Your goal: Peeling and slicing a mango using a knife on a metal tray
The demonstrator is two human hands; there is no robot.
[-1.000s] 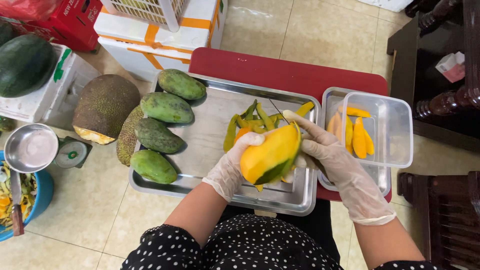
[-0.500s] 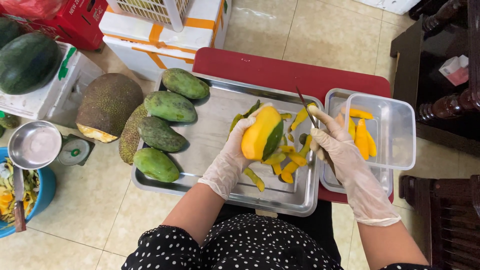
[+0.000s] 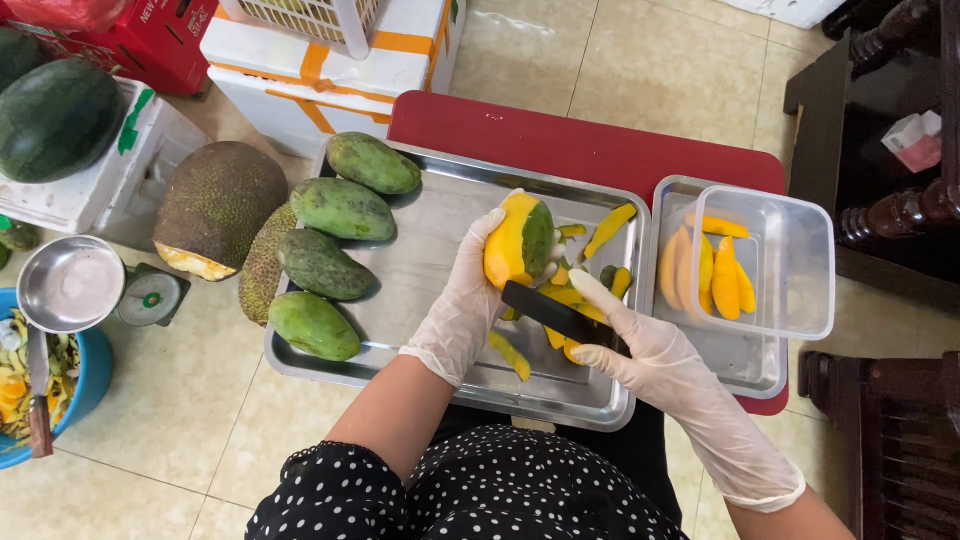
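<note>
Yellow flesh shows on most of the mango (image 3: 518,240), held upright at the centre of the frame over the steel tray (image 3: 420,240), with a green strip of skin left on its right side. The gloved left hand (image 3: 468,290) wraps around it from the left. Just below, the gloved right hand (image 3: 625,340) grips a knife (image 3: 550,312) whose dark blade points left, close under the fruit. Peel strips (image 3: 590,270) lie on the tray beneath and to the right of the hands. Four unpeeled green mangoes (image 3: 335,250) line the tray's left edge. At right, a clear tub (image 3: 775,260) holds orange slices (image 3: 715,275) and rests in a smaller tray (image 3: 740,365). Both trays sit on a red tabletop (image 3: 560,140). Jackfruit (image 3: 215,205) and a watermelon (image 3: 55,120) lie on the floor side at upper left, beside a scale (image 3: 80,290).
</note>
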